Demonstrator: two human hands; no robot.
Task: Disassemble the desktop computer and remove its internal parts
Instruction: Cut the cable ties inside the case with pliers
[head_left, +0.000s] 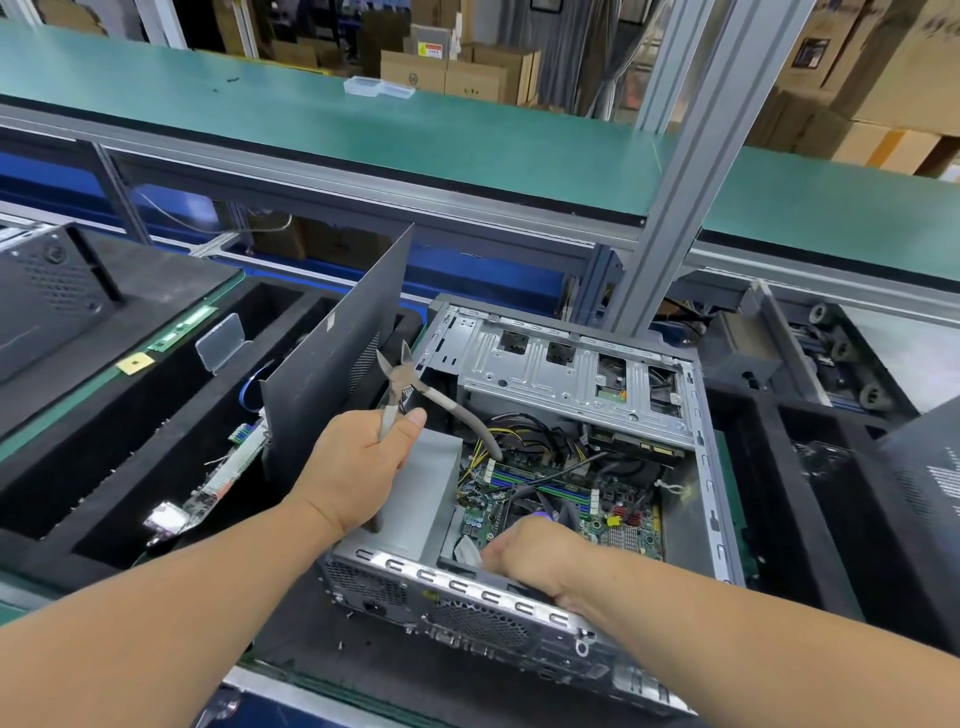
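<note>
Disassembly is at an early stage: the computer case (691, 467) lies open, yet motherboard (571, 499), cables (524, 431) and drive cage (566, 374) remain inside. The left hand (358, 467) grips cutters (410, 384) with blades apart. The right hand (530, 551) reaches inside; its grip cannot be told.

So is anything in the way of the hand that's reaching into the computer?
Nothing visible blocks it. The right hand is already inside the open computer case, down by the motherboard. The side panel is off, standing to the left. What the fingers touch is hidden. The left hand holds cutters above.
</note>
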